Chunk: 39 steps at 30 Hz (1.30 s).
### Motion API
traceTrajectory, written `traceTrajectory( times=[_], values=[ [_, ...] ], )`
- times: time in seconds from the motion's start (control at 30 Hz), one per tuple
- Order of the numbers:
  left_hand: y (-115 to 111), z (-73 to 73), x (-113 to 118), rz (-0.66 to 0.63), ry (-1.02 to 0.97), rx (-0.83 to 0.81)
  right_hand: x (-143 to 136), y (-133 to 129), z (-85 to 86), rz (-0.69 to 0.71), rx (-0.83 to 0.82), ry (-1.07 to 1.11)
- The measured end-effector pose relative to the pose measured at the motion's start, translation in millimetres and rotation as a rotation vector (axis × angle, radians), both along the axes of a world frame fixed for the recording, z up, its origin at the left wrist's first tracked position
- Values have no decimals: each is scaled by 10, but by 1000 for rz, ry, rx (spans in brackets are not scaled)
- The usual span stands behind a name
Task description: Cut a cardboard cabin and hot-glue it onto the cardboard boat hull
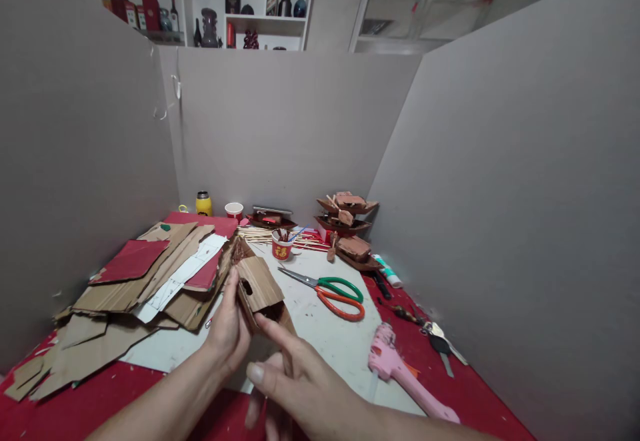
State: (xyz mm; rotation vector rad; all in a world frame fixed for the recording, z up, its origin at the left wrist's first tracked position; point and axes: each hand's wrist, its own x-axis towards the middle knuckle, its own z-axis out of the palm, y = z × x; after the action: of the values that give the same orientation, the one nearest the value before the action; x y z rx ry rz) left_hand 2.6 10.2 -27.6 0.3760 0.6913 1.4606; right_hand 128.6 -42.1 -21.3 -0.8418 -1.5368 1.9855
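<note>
A small brown cardboard boat model (260, 283) with an arched corrugated roof is tilted in front of me. A dark oval opening shows in the side of its roof. My left hand (233, 331) is wrapped around the boat's left side, with the thumb along its edge. My right hand (300, 374) is at the near end, its index fingertip at the boat's edge. The right thumb is spread apart and the other fingers are partly hidden below. Scissors (333, 294) with green and orange handles lie open on the white board (320, 341) just beyond.
Cardboard pieces (115, 294) are heaped at left. A pink glue gun (405, 374) lies at right, near keys (440, 341). Finished boats (347, 224) are stacked at the back right. A red paper cup (283, 246), thin sticks (255, 233) and a yellow bottle (203, 204) stand or lie farther back.
</note>
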Motion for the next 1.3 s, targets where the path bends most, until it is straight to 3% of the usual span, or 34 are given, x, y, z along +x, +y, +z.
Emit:
traceTrajectory(
  times=[0.2, 0.47, 0.67, 0.8, 1.07, 1.3],
  values=[
    [93, 47, -226, -161, -22, -106, 117, -106, 13, 26, 120, 53],
    [38, 44, -293, -554, -55, -113, 692, 35, 132, -371, 63, 5],
    [-22, -87, -173, -729, -58, -188, 876, 9, -70, -521, 38, 6],
    [-14, -141, -137, -767, -24, -253, 840, -62, -161, -534, 15, -9],
    [-49, -154, -140, -797, 54, -255, 848, -177, -137, -437, 78, -116],
    [-57, -224, -119, -799, 78, -251, 950, -95, -100, -404, 212, -201]
  ],
)
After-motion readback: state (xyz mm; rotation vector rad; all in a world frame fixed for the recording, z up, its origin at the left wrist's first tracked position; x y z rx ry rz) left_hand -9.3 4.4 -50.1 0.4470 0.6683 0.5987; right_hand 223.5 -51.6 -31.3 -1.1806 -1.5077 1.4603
